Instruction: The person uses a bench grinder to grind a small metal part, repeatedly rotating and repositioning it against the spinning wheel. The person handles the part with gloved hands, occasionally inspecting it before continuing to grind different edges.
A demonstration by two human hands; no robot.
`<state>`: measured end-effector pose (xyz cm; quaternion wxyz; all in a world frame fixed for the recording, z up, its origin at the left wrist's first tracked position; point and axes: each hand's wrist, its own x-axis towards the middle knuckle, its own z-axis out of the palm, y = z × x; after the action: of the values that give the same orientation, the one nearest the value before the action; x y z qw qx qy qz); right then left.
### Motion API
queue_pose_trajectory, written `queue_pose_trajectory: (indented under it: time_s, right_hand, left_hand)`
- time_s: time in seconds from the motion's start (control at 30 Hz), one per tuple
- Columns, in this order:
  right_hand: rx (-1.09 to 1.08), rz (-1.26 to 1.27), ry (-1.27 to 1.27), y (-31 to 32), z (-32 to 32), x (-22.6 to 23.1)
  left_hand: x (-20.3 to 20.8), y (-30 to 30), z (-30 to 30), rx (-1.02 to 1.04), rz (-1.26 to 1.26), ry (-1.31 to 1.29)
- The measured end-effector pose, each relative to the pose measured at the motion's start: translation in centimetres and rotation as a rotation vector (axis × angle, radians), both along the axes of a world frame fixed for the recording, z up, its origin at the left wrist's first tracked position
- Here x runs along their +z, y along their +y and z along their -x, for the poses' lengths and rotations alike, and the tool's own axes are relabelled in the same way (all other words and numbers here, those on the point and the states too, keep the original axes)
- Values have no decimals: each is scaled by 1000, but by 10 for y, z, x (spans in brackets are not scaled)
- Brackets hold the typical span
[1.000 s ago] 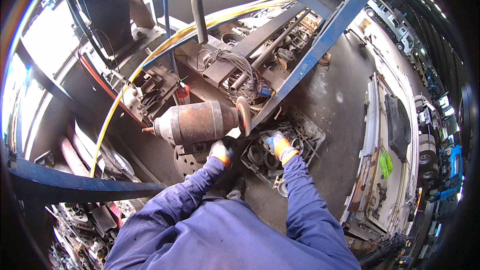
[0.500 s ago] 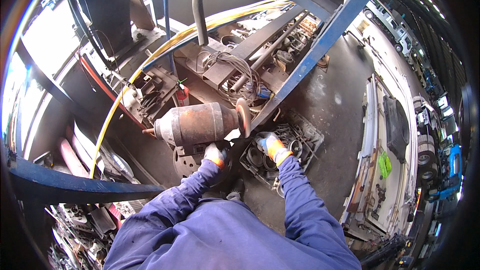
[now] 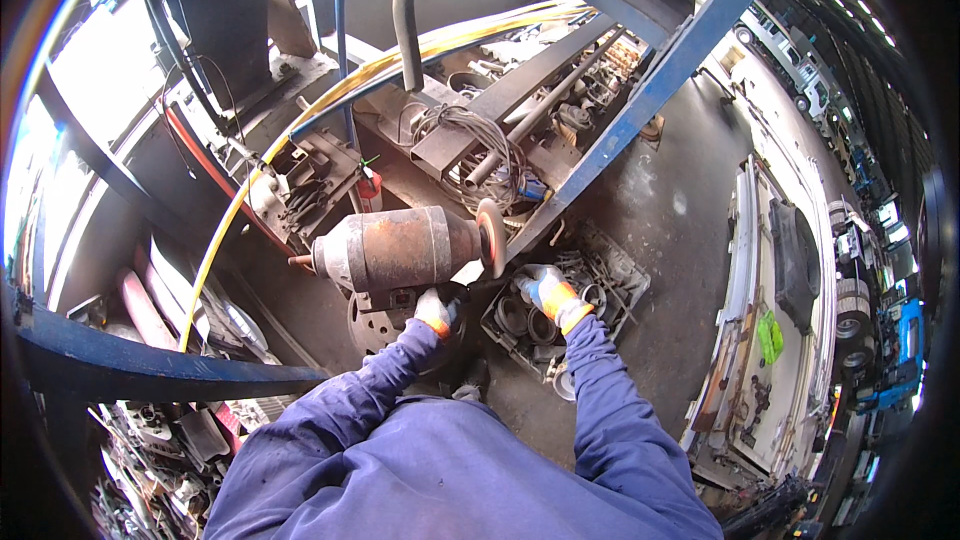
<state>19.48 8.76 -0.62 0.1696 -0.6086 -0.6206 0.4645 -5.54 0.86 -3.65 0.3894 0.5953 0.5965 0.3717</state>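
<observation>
A rusty, grey-banded bench grinder (image 3: 395,248) stands in front of me, with a round disc-like wheel (image 3: 491,238) on its right end. Below the motor housing, close to the wheel, is my left hand (image 3: 436,309) in a white glove with an orange cuff. Its fingers are curled. My right hand (image 3: 546,292), gloved the same way, is closed just right of the wheel's lower edge. Between the hands lies a dark patch under the wheel. Whatever the hands grip there is too dark and covered to name.
A crate (image 3: 625,305) of metal rings and parts sits under my right hand. Behind the grinder are a blue post (image 3: 640,100), coiled cable (image 3: 465,140) and a yellow hose (image 3: 225,225). A red-and-white bottle (image 3: 369,190) stands there. Long panels (image 3: 745,310) lie at right.
The view has shifted slightly. Both hands keep almost the same places by the wheel, with the right wrist turned a little.
</observation>
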Motion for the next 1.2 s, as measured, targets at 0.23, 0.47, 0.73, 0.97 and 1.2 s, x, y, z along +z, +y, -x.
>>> queue_pose_trajectory:
  time_s: [0.23,0.47,0.73,0.97,1.2]
  right_hand:
    - [22,-39,27,-2,-5,-9]
    - [-62,53,82,-9,6,15]
    - [-97,105,257,-16,15,13]
    - [-181,136,323,-16,16,10]
    - [-89,-1,144,-10,0,-9]
  left_hand:
    - [-13,4,-10,48,15,-100]
    - [-39,9,-15,137,320,-413]
    - [21,1,-9,193,408,-530]
    - [-22,8,-15,172,274,-441]
    - [-38,9,-11,113,254,-434]
